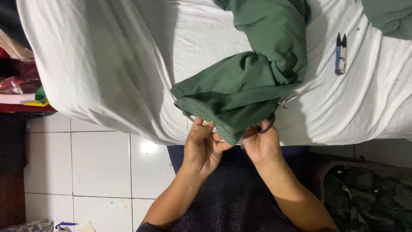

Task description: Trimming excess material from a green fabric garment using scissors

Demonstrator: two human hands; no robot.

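A bunched green garment lies on a white sheet and hangs over its near edge. My left hand pinches the garment's lower hem from below. My right hand grips the hem beside it and also has fingers through the dark handle ring of a pair of scissors; a thin metal tip shows to the right of the cloth. The scissor blades are mostly hidden behind the fabric.
A small blue thread snipper lies on the sheet at the right. More green fabric sits in the top right corner. White floor tiles lie at the lower left, piled cloth at the far left, a dark bag at the lower right.
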